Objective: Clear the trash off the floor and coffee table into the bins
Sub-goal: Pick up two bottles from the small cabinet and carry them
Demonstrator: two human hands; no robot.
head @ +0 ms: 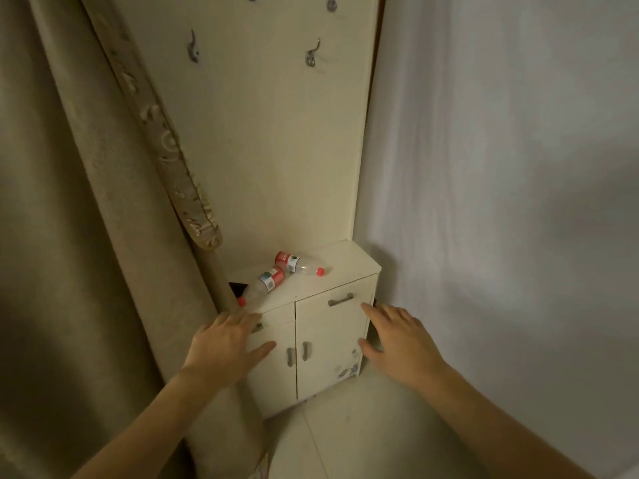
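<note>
Two clear plastic bottles with red caps and red labels lie on their sides on top of a small cream cabinet point(349, 261). The nearer bottle point(263, 284) points its cap toward the cabinet's front left corner. The farther bottle point(299, 263) points its cap to the right. My left hand point(224, 344) reaches forward with straight fingers, just below the nearer bottle's cap, and holds nothing. My right hand point(394, 337) is stretched out, fingers spread, in front of the cabinet's right side, empty.
The cabinet has two doors with handles and a drawer handle point(340, 300). A tall cream back panel with metal hooks point(312, 57) rises behind it. A beige curtain point(86, 202) hangs on the left and a white wall point(501, 167) stands on the right. Pale floor tiles point(345, 437) lie below.
</note>
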